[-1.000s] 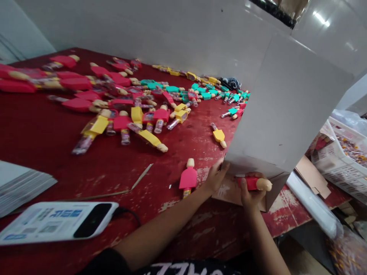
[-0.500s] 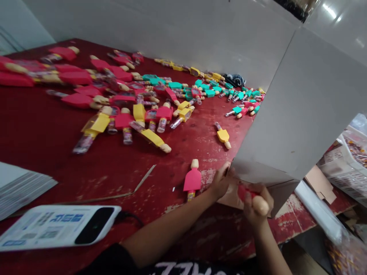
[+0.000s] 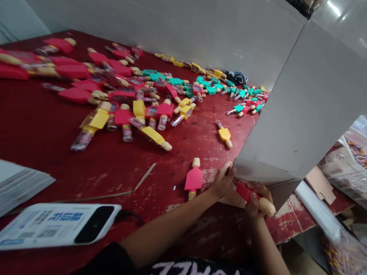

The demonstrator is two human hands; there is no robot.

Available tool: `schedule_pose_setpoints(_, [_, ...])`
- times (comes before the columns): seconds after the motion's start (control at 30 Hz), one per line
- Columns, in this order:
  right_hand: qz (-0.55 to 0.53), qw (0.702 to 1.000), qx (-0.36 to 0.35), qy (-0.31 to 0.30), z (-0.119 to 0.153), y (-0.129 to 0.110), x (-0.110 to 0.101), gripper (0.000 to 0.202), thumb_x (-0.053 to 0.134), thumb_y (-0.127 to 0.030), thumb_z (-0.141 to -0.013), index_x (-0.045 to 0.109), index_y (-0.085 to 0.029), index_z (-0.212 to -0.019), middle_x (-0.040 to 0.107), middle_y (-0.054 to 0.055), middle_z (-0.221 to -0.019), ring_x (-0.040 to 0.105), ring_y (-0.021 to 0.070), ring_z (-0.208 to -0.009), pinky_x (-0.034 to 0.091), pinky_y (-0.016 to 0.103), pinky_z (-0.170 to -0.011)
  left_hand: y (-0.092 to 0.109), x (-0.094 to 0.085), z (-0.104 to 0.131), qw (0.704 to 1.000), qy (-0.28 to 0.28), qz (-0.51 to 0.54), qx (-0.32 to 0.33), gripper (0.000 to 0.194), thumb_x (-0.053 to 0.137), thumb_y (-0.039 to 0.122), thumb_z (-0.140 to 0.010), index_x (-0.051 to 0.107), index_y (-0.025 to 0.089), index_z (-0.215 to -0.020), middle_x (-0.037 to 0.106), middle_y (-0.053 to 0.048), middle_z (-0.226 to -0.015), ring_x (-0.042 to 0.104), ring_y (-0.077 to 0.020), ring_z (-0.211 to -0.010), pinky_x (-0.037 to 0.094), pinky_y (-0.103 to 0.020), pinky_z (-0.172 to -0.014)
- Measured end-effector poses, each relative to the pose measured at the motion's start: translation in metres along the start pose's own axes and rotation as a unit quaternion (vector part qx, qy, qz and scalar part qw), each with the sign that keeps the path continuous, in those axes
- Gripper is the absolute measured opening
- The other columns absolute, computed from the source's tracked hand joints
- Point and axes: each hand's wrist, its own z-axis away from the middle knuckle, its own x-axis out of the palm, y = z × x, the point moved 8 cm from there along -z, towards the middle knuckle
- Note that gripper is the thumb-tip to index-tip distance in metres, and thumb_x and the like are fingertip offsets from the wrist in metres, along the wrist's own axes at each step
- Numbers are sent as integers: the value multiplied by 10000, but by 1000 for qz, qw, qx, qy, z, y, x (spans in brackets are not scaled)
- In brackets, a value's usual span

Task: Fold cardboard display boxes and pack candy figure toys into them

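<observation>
My right hand (image 3: 256, 200) is closed around a red paddle-shaped candy toy (image 3: 244, 191). The toy's beige knob (image 3: 266, 207) sticks out toward me, while its far end is hidden at the mouth of a large grey-white cardboard box (image 3: 286, 114). At the box's near left edge, my left hand (image 3: 223, 180) has its fingers curled on the cardboard. A pink candy toy of the same shape (image 3: 194, 179) lies on the red table (image 3: 160, 183) left of that hand. Farther off lies a single yellow one (image 3: 224, 134).
Several red, yellow and green candy toys (image 3: 123, 118) are strewn over the table's left and back. A white payment device (image 3: 51, 229) and a stack of grey-white sheets (image 3: 23, 187) sit at left. A white crate (image 3: 341, 160) stands at right. A grey panel (image 3: 172, 26) borders the back.
The red candy toy has turned in my right hand, its knob swinging right so more of its red body shows. My left hand stays at the box edge. The view has shifted slightly.
</observation>
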Motion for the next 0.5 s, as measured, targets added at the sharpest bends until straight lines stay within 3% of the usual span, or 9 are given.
schedule_pose_setpoints(0.17, [-15, 999, 18, -44, -11, 5, 1, 125, 478, -300, -857, 480, -205, -775, 580, 6, -667, 592, 162, -600, 501, 300, -555, 4, -2, 0, 999, 7, -32, 16, 618, 489, 789, -729, 479, 171, -711, 481, -2, -646, 455, -147, -659, 442, -261, -660])
schedule_pose_setpoints(0.3, [115, 989, 64, -73, -28, 8, 14, 154, 507, -290, -860, 501, -184, -748, 553, 0, -628, 547, 131, -558, 446, 250, -528, -1, 0, -2, 1000, -18, -5, 22, 563, 500, 721, -782, 540, 160, -820, 567, -32, -769, 525, -176, -771, 459, -286, -771])
schedule_pose_setpoints(0.5, [164, 982, 17, -87, -34, 9, 37, 225, 482, -374, -879, 509, -168, -793, 557, 15, -638, 526, 131, -545, 412, 242, -509, -7, -2, -4, 999, -11, 28, 13, 555, 521, 702, -779, 559, 159, -889, 597, -47, -860, 558, -187, -847, 476, -302, -831])
